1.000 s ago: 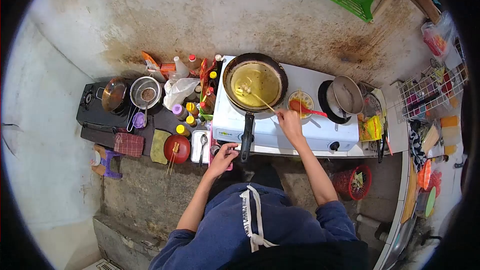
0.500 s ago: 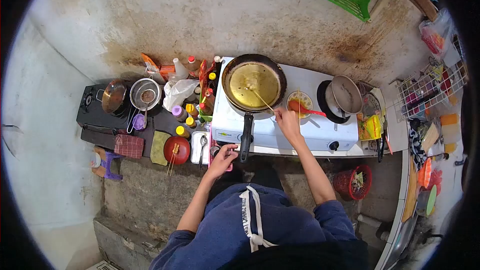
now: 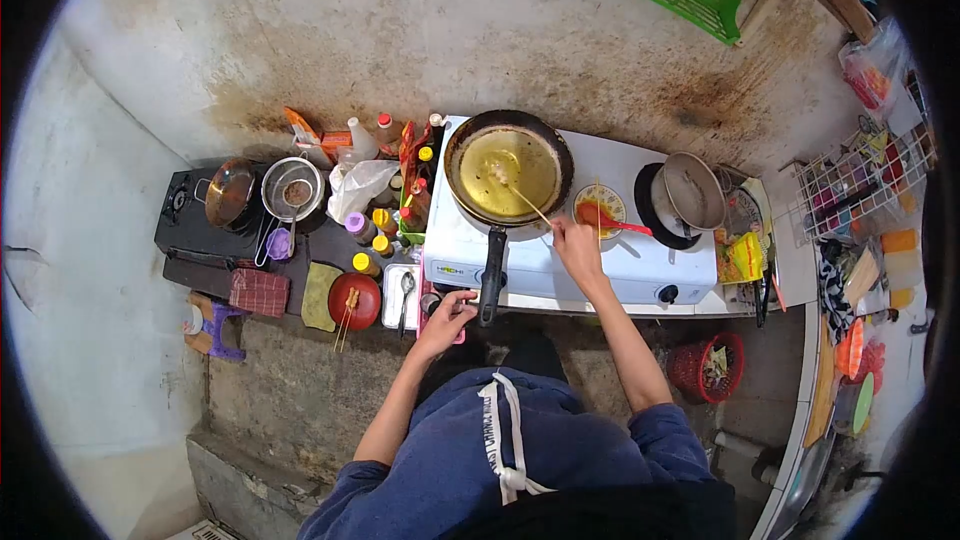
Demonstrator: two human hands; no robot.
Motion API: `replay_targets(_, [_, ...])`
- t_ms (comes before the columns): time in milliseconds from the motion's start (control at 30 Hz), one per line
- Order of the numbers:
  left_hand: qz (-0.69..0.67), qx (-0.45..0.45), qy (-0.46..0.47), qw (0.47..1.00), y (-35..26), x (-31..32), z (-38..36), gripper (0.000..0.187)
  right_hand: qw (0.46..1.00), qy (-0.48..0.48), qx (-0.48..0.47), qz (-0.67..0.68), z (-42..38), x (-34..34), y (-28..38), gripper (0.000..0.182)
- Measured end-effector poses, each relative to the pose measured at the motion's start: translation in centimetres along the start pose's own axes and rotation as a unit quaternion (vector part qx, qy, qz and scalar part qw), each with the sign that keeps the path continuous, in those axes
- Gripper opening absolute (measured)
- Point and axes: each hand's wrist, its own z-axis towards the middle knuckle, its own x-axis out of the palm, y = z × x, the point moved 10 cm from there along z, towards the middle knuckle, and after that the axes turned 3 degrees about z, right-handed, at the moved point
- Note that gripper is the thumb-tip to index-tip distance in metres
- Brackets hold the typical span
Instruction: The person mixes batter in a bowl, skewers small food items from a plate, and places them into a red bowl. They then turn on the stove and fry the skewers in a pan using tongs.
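A frying pan [image 3: 556,162] with yellow oil sits on the left burner of the white stove [image 3: 600,280]. My right hand [image 3: 575,240] is closed on a thin wooden skewer [image 3: 530,204], whose far end, with a small pale piece on it, is in the oil. My left hand [image 3: 447,322] is beside the black pan handle [image 3: 492,275], fingers curled; whether it touches anything is unclear. Right of the pan is a small bowl [image 3: 617,202] with orange-red sauce and a red spoon [image 3: 630,228]. A red plate [image 3: 367,302] at the left holds skewered pieces [image 3: 350,306].
Bottles and jars [image 3: 383,220] crowd the pan's left side. Farther left are a strainer [image 3: 292,188] and a black stove [image 3: 180,220]. A grey pan [image 3: 694,190] stands on the right burner. Below the counter are a red basket [image 3: 690,370] and a purple stool [image 3: 228,335].
The skewer's far end has shifted slightly in the oil, and my right hand has moved a little with it. My left hand looks nearly the same.
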Motion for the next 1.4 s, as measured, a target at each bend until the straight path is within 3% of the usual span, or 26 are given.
replay_targets(433, [-0.013, -0.006, 0.014, 1.000, 1.0, 0.4, 0.4, 0.034, 1.000, -0.004, -0.006, 0.000, -0.8, -0.1, 0.3, 0.014])
replay_targets(467, [0.000, 0.028, -0.024, 0.999, 0.5, -0.1, 0.4, 0.035, 1.000, -0.005, -0.004, 0.000, -0.8, -0.2, 0.4, 0.014])
replay_targets(533, [0.014, 0.061, -0.058, 0.996, -0.6, -0.5, 0.4, 0.035, 0.989, -0.008, 0.043, 0.140, -1.0, -0.2, -0.2, 0.015])
replay_targets(600, [0.089, 0.114, -0.115, 0.983, -4.1, -1.2, -0.4, 0.035, 0.976, -0.001, 0.087, 0.199, -1.6, 1.2, -1.8, 0.015])
replay_targets(667, [0.140, 0.129, -0.120, 0.974, -6.4, -0.7, -0.3, 0.035, 0.958, 0.007, 0.127, 0.258, -2.4, 2.2, -2.6, 0.016])
replay_targets(733, [0.151, 0.206, -0.085, 0.963, -8.7, 1.0, -0.3, 0.034, 0.932, 0.018, 0.181, 0.313, -3.7, 3.4, -2.9, 0.018])
replay_targets(867, [0.154, 0.193, -0.050, 0.968, -7.9, 2.4, 0.6, 0.034, 0.932, 0.020, 0.192, 0.308, -4.7, 3.8, -2.4, 0.018])
replay_targets(967, [0.229, 0.224, -0.051, 0.946, -7.8, 2.7, 0.3, 0.038, 0.938, 0.032, 0.178, 0.297, -4.8, 3.9, -2.1, 0.018])
replay_targets(1033, [0.300, 0.239, -0.103, 0.918, -8.2, 2.1, -0.3, 0.042, 0.954, 0.023, 0.153, 0.259, -4.3, 3.4, -1.8, 0.016])
replay_targets(1233, [0.231, 0.179, -0.077, 0.953, -6.0, 1.1, -0.3, 0.046, 0.997, 0.007, 0.063, 0.048, -2.5, 1.8, -0.2, 0.013])
replay_targets(1400, [0.218, 0.188, -0.078, 0.954, -5.8, 0.5, -0.4, 0.045, 0.999, 0.016, 0.038, 0.032, -1.7, 2.0, -0.3, 0.011])
